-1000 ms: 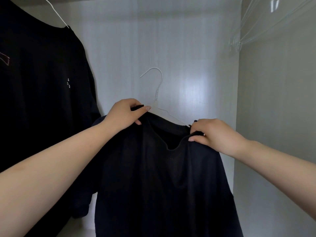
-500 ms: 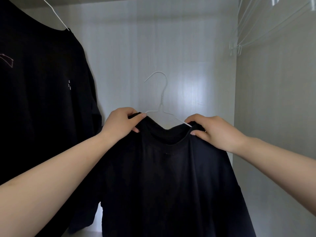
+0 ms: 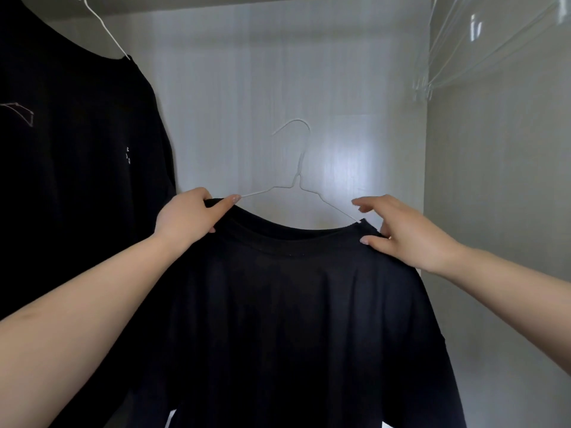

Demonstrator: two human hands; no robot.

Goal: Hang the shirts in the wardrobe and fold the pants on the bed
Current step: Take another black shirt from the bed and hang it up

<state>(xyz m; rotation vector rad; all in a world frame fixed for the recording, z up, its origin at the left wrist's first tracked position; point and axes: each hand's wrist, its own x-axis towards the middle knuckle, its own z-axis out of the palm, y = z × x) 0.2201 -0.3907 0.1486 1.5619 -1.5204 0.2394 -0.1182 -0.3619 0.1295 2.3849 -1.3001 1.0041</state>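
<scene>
A black T-shirt [image 3: 293,319] sits on a thin white wire hanger [image 3: 298,177] that I hold up inside the wardrobe, its hook free in the air. My left hand [image 3: 185,217] grips the shirt's left shoulder and the hanger arm beneath it. My right hand [image 3: 401,230] rests on the right shoulder, thumb on the cloth and fingers spread loosely above the hanger's end. The lower part of the shirt runs out of view.
Another black shirt [image 3: 71,168] hangs on a white hanger [image 3: 105,32] at the left, close to my left arm. Several clear empty hangers [image 3: 482,50] hang at the upper right. The pale wardrobe back wall [image 3: 247,103] and right side wall [image 3: 494,196] enclose the space.
The shirt's collar has been pulled straight over both hanger arms and now sits level. My right hand has loosened from a pinch to spread fingers on the shoulder.
</scene>
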